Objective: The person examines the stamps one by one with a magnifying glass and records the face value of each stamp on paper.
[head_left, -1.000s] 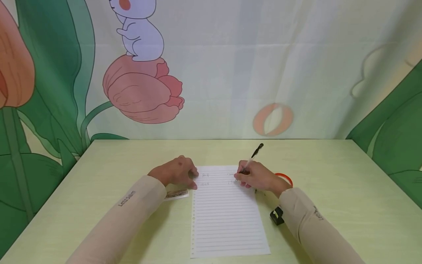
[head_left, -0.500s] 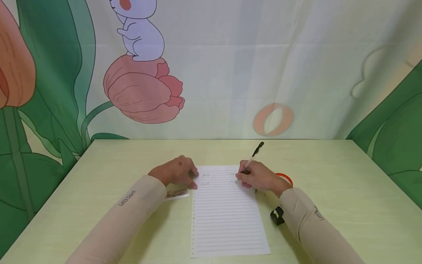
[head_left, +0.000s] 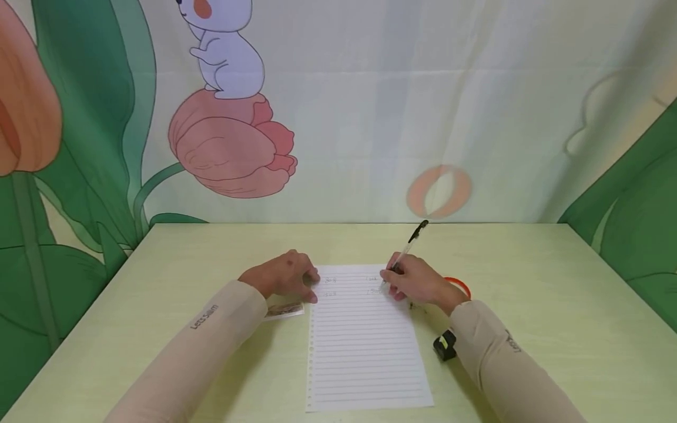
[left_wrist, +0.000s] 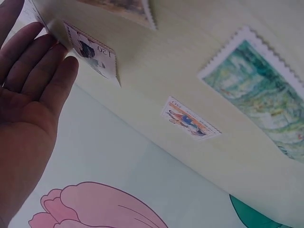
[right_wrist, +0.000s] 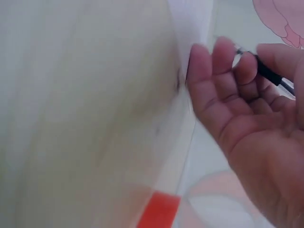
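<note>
A lined sheet of paper (head_left: 370,352) with punched holes down its left edge lies on the table. Rows of small handwritten numbers run across its top. My right hand (head_left: 415,279) pinches a pen (head_left: 418,232) with a clear barrel and black cap end, its tip close over the numbers at the upper right; the right wrist view shows the pen's dark grip (right_wrist: 268,71). My left hand (head_left: 288,275) rests with its fingertips at the sheet's upper left edge. Several postage stamps lie near the left hand, among them a green one (left_wrist: 259,90) and a small orange-and-blue one (left_wrist: 190,118).
Below the left wrist lies a brown stamp (head_left: 284,311), partly under the sleeve. By the right forearm is a small black object (head_left: 445,345). A red curved rim (head_left: 459,286) shows behind the right wrist. A printed curtain (head_left: 338,117) hangs behind the table.
My right hand has shifted slightly right and up with the pen, and more of the written number at the upper right shows. The left hand has stayed at the sheet's edge.
</note>
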Tool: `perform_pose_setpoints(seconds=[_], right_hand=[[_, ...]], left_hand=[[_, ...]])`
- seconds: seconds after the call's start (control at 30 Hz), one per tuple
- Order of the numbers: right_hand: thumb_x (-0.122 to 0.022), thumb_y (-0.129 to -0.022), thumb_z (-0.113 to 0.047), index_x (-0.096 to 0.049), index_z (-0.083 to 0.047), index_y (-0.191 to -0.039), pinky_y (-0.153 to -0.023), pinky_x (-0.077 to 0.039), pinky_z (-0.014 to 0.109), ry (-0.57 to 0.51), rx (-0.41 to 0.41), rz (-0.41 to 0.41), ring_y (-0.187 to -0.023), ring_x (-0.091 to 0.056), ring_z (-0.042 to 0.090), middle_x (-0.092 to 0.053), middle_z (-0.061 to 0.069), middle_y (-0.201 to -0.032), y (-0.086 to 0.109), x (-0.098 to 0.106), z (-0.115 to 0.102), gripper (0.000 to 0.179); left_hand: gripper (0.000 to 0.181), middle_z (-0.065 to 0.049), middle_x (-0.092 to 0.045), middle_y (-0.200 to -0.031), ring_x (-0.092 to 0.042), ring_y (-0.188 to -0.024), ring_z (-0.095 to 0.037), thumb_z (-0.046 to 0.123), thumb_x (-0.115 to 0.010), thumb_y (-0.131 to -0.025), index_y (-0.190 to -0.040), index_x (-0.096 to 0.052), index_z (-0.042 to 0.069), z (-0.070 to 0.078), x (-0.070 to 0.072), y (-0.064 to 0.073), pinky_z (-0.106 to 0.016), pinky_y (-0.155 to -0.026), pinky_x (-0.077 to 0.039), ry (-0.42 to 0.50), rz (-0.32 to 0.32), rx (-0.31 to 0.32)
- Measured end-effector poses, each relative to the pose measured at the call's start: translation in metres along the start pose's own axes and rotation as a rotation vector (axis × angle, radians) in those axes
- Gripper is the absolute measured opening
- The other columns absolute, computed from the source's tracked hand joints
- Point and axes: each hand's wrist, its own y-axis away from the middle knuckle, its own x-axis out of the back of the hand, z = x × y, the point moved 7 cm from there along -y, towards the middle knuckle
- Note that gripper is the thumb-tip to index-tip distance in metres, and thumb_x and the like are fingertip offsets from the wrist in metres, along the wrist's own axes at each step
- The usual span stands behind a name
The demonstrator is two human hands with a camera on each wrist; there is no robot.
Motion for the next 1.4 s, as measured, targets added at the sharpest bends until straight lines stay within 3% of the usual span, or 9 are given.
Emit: perform_pose_setpoints(seconds=[0.37, 0.6, 0.83, 1.2, 1.4], right_hand=[[-0.059, -0.101, -0.023, -0.057, -0.003, -0.094, -0.065, -0.056, 0.034, -0.02, -0.093, -0.013, -0.06, -0.063, 0.022, -0.061, 0.011, -0.073, 0.016, 0.008, 0.009, 0.022], [-0.063, -0.099, -0.022, -0.059, -0.002, -0.089, -0.059, -0.057, 0.037, -0.006, -0.032, -0.056, -0.058, -0.063, 0.023, -0.062, 0.011, -0.07, 0.026, 0.017, 0.008, 0.024], [-0.066, -0.097, -0.02, -0.059, -0.002, -0.087, -0.059, -0.058, 0.036, 0.029, -0.034, -0.076, -0.062, -0.063, 0.02, -0.063, 0.008, -0.069, 0.039, 0.026, 0.007, 0.022], [-0.074, -0.091, -0.019, -0.056, -0.005, -0.08, -0.057, -0.057, 0.035, 0.081, -0.12, -0.118, -0.057, -0.059, 0.018, -0.062, 0.007, -0.067, 0.063, 0.03, 0.011, 0.026], [-0.077, -0.088, -0.019, -0.057, -0.005, -0.08, -0.059, -0.054, 0.033, 0.104, -0.138, -0.116, -0.058, -0.061, 0.017, -0.062, 0.004, -0.066, 0.074, 0.029, 0.016, 0.025]], left_hand=[[0.051, -0.005, -0.062, -0.132, -0.049, -0.122, -0.023, 0.03, -0.081, -0.085, -0.131, -0.068, 0.011, -0.001, -0.004, 0.002, -0.041, -0.106, -0.041, -0.007, 0.018, -0.032], [0.052, -0.006, -0.06, -0.134, -0.048, -0.126, -0.024, 0.03, -0.077, -0.089, -0.134, -0.064, 0.009, -0.002, -0.003, 0.007, -0.042, -0.107, -0.04, -0.004, 0.026, -0.031], [0.054, -0.008, -0.057, -0.139, -0.045, -0.133, -0.028, 0.033, -0.075, -0.09, -0.137, -0.062, 0.01, -0.004, 0.003, 0.012, -0.046, -0.11, -0.038, -0.027, 0.052, -0.02], [0.054, -0.009, -0.056, -0.141, -0.046, -0.133, -0.029, 0.033, -0.075, -0.091, -0.137, -0.061, 0.009, -0.006, 0.008, 0.03, -0.046, -0.109, -0.039, -0.027, 0.056, -0.023], [0.055, -0.007, -0.056, -0.137, -0.048, -0.125, -0.025, 0.035, -0.075, -0.09, -0.139, -0.061, 0.013, -0.011, 0.01, 0.041, -0.046, -0.106, -0.042, -0.032, 0.025, 0.035]])
